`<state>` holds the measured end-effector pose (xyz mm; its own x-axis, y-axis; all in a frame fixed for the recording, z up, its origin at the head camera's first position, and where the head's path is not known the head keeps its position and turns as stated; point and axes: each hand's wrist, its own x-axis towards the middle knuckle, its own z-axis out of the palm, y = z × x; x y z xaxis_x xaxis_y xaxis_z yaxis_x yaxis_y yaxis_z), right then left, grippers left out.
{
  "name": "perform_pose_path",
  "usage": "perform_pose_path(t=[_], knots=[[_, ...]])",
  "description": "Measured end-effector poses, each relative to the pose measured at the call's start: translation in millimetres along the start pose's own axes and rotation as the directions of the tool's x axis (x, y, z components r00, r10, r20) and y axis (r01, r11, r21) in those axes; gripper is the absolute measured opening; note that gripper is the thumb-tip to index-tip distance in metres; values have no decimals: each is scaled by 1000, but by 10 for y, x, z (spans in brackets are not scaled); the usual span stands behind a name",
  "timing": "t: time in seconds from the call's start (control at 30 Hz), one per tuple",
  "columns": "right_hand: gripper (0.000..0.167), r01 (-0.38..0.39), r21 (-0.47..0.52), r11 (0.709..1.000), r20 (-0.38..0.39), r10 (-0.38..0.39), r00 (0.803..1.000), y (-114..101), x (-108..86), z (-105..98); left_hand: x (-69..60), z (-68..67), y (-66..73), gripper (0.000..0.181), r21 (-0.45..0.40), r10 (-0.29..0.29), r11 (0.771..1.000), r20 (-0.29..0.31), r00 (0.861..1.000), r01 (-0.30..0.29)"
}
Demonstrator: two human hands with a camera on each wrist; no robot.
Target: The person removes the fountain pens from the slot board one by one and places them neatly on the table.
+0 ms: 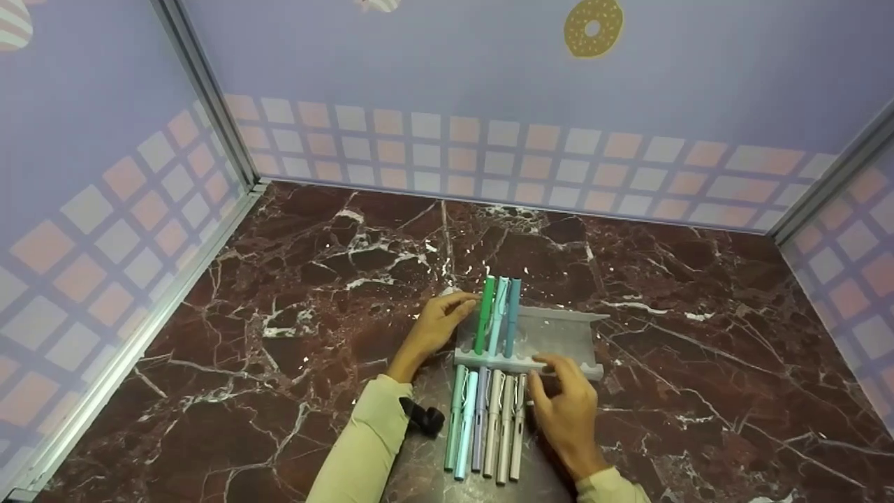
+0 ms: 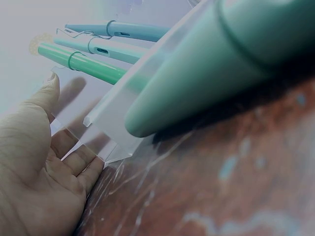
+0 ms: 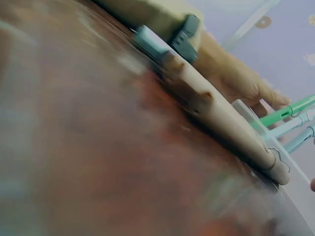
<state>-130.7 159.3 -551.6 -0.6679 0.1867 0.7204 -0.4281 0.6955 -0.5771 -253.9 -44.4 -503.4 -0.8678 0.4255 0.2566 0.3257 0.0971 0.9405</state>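
A translucent plastic pen case [image 1: 559, 335] lies opened out, with a notched front rail. A green pen [image 1: 484, 314], a light blue pen [image 1: 499, 314] and a blue pen [image 1: 513, 318] rest side by side across its left part. My left hand [image 1: 440, 321] holds the case's left end; in the left wrist view its fingers [image 2: 74, 157] show through the clear plastic. My right hand [image 1: 569, 402] pinches the front rail between index finger and thumb. Before the rail lie several capped pens, including a teal pen [image 1: 455, 419], a purple pen [image 1: 479, 426] and a beige pen [image 1: 517, 429].
Dark red marbled tabletop [image 1: 314, 363] surrounds the case. A patterned wall [image 1: 419, 63] stands behind, with side panels in metal frames [image 1: 209, 91]. A black wrist camera [image 1: 422, 418] sits on my left cuff, close to the loose pens.
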Motion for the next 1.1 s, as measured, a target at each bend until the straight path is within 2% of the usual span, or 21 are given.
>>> perform_pose_path(t=[0.1, 0.17, 0.27, 0.4, 0.53, 0.8, 1.1], knots=[[28, 19, -59, 998, -4, -19, 1000, 73, 83, 80, 7, 29, 2, 30, -3, -4, 1000, 9, 1000, 4], [29, 5, -80, 997, 19, -3, 1000, 105, 124, 115, 19, 55, 0, 30, 10, -2, 1000, 11, 1000, 1], [32, -26, -100, 995, 87, 35, 996, 127, 177, 144, 90, 104, -154, 30, 32, -7, 999, 16, 1000, 6], [34, -40, -131, 991, 185, 65, 981, 113, 232, 161, 162, 137, -345, 31, 39, -13, 999, 22, 1000, 12], [32, -55, -181, 982, 230, 97, 968, 71, 266, 166, 165, 124, -337, 31, 25, -4, 1000, 19, 1000, 4], [29, -119, -183, 976, 260, 164, 952, 43, 279, 216, 140, 71, -352, 33, 36, -18, 999, 12, 1000, 18], [14, -133, -99, 986, 189, 150, 970, 52, 272, 286, 112, 15, -386, 30, 34, -13, 999, -4, 1000, 14]])
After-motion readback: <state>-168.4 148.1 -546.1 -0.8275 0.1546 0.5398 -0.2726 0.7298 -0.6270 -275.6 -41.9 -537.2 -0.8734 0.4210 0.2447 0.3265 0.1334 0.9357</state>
